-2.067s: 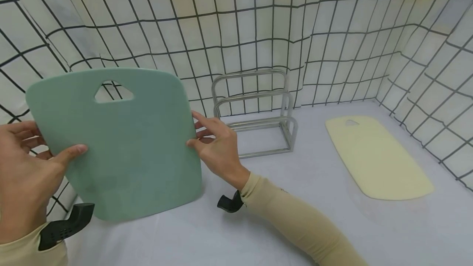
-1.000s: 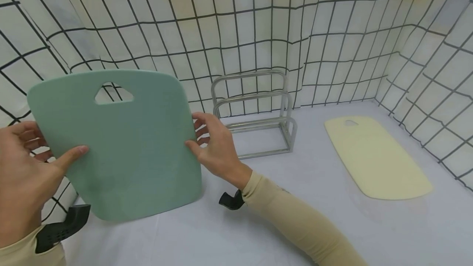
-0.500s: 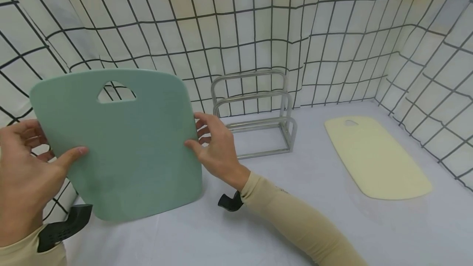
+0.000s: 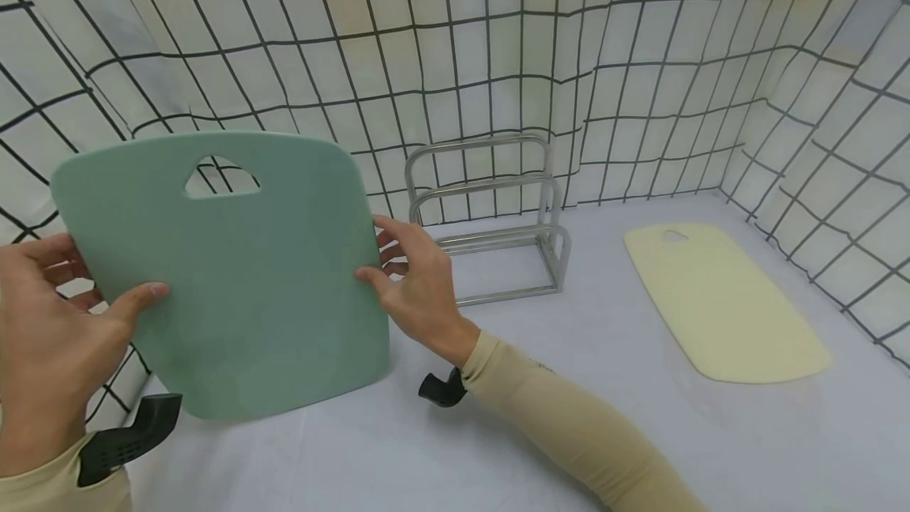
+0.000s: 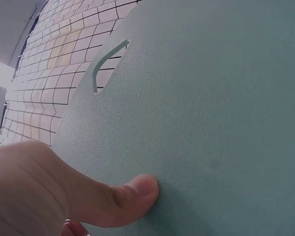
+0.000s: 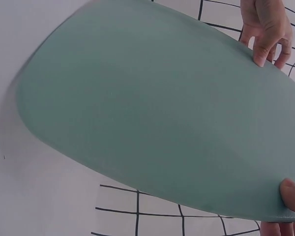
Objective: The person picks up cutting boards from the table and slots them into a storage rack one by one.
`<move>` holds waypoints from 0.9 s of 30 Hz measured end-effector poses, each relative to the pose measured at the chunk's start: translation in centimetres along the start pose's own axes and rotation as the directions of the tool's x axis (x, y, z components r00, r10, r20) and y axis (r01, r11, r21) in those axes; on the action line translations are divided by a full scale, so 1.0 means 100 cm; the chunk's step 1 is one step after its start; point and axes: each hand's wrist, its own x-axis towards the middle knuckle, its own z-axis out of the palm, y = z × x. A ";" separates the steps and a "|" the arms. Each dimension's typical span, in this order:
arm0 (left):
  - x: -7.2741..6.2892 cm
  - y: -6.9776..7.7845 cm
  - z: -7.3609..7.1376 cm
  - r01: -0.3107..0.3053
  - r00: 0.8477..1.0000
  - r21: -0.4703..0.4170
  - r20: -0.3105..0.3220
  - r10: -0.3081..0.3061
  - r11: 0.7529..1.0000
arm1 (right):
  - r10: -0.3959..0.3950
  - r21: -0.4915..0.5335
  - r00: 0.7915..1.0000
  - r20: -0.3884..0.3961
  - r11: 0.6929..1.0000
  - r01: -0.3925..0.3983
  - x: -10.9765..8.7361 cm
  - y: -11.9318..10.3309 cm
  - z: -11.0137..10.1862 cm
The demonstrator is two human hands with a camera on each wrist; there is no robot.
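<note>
While I follow over the remote feed, very little changes: across the last couple of seconds the green cutting board (image 4: 249,291) has barely stirred, sliding a touch leftward in the head view and sitting a shade higher along its lower edge than half a second ago. Both hands are holding it and neither has let go. The left hand (image 4: 57,330) grips one side, thumb pressed on the near face and fingers reaching round behind, which my left wrist view bears out; the right hand (image 4: 419,287) pinches the opposite edge between thumb and fingers. I read this as a steady hold, with the work standing about where it stood. The board is nearly upright, handle end up, over the left part of the white table (image 4: 746,457); whether its bottom edge actually touches the surface I cannot tell. It remains outside the metal rack (image 4: 490,185), to the left of it, with the right hand between them as I see it. Well off to the right of the rack, the yellow cutting board (image 4: 725,306) lies flat on the table, untouched by either hand, and I see no shift in it or the rack beyond slight camera drift.
</note>
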 end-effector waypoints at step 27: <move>-0.004 0.003 0.006 -0.004 0.999 -0.057 -0.035 0.002 0.998 | -0.066 0.006 0.997 -0.045 0.998 0.066 0.007 0.006 0.000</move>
